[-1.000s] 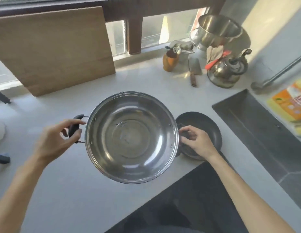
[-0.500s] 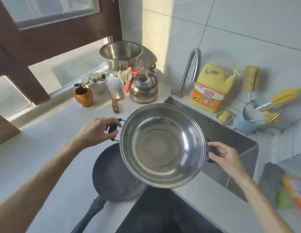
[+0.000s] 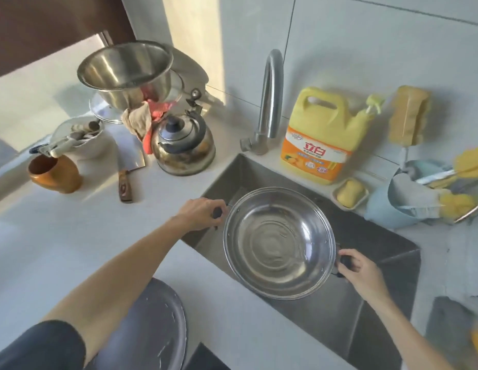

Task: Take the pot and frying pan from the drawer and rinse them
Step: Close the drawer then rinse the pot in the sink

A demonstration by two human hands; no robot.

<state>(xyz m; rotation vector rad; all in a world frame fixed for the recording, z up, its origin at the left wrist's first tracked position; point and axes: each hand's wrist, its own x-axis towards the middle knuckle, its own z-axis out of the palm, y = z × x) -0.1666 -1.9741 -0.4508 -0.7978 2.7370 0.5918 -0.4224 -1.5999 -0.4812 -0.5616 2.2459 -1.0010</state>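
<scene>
both hands grip the stainless steel pot (image 3: 279, 243) by its black side handles: my left hand (image 3: 199, 213) has its fingers wrapped round the far-left handle, my right hand (image 3: 362, 268) has its fingers closed on the near-right one. between my fingers the pot hangs level over the sink (image 3: 387, 244), below the faucet (image 3: 270, 100). nearer than my left fingers, the frying pan (image 3: 155, 324) lies on the table (image 3: 59, 236).

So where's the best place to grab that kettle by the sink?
By the arched handle over the kettle, coming from above. The handle stands upright and clear over the lid, while the body is round and smooth, with a cloth crowding its left side.
</scene>
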